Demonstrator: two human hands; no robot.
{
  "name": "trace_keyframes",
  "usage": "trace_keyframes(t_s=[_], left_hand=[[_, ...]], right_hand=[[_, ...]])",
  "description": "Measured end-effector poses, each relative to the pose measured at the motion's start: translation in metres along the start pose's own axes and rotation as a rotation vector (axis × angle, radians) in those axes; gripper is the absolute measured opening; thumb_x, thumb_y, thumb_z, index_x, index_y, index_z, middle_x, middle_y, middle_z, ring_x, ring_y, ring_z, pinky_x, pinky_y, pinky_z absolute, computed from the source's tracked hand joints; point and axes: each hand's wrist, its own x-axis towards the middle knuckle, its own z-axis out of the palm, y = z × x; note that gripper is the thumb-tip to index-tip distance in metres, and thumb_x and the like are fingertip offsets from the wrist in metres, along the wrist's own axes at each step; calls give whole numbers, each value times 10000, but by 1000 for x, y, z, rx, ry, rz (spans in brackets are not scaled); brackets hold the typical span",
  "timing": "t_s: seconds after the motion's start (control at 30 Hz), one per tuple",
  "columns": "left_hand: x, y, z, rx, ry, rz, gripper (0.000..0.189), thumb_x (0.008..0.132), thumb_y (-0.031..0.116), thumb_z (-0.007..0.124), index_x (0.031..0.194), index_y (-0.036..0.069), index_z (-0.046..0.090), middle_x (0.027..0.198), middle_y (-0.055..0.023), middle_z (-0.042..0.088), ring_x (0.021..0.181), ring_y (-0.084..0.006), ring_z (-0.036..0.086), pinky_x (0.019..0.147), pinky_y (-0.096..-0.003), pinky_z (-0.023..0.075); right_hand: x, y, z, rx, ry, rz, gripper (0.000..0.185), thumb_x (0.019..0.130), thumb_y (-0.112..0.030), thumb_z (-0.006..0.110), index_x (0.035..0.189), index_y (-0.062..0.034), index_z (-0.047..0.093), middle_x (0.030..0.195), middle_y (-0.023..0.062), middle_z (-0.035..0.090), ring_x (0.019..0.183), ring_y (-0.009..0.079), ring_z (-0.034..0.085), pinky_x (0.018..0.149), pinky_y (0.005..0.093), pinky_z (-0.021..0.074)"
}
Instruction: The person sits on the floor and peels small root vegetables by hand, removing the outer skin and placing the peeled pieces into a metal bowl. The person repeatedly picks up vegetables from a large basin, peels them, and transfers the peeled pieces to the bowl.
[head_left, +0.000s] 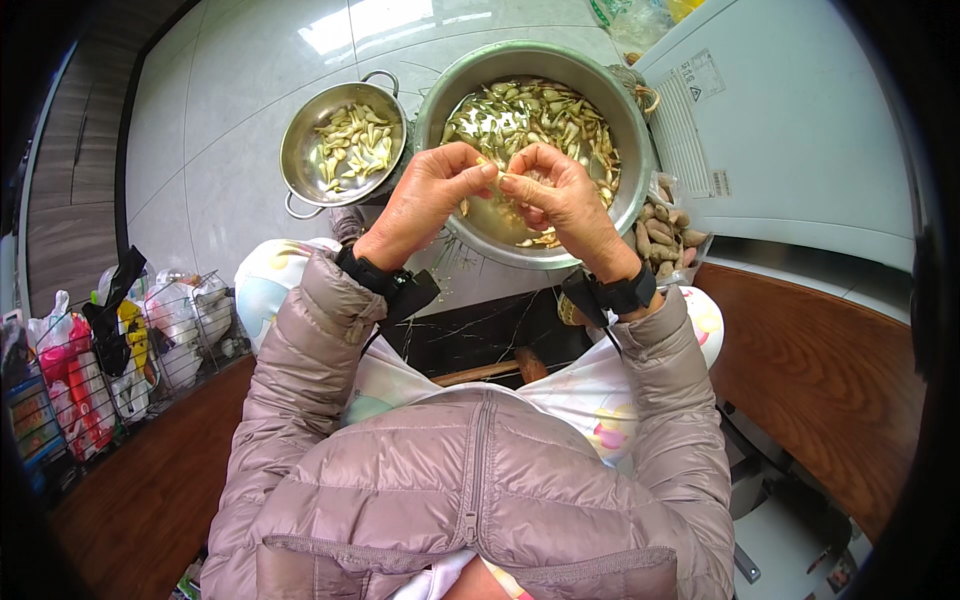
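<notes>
Both my hands meet over a large metal basin (637, 176) of water, in which many small pale bulbs (551, 105) with stems lie. My left hand (435, 191) pinches a small pale piece, probably a bulb, between thumb and forefinger. Close against it, my right hand (559, 195) pinches at the same small piece, its other fingers curled; what lies inside them is hidden. Left of the basin stands a two-handled steel pan (294, 169) with a heap of pale yellow-green bulbs (360, 142). Peelings (551, 238) float near the basin's front edge.
A bag of sweet potatoes (667, 240) lies right of the basin, below a white appliance (795, 120). Wire baskets (157, 352) with plastic bags stand at the left. A wooden panel (817, 352) is at the right. Grey floor tiles (232, 120) extend behind the pan.
</notes>
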Motion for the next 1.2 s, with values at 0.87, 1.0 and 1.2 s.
trace_keyframes(t_s=[0.87,1.0,1.2], left_hand=[[-3,4,-5,-188,-153,-108,225,995,178,541,1045,-22,632,958,-51,654,893,-109,590,846,-254,457],[-3,6,-3,-229,-158,-111,236,996,175,537,1075,-31,619,995,-55,652,902,-110,590,855,-256,458],[-2,5,-5,-132,-138,-172,243,999,195,545,1040,-24,643,993,-59,663,917,-109,595,858,-261,463]], right_hand=[[2,5,-4,88,-41,17,163,949,-194,655,898,-59,580,648,-33,533,512,22,447,442,180,333],[3,7,-3,106,-36,34,155,973,-193,617,916,-55,577,674,-28,538,525,22,455,447,181,342],[2,6,-1,68,-88,2,170,998,-214,579,937,-58,549,708,-26,532,543,30,448,462,184,338]])
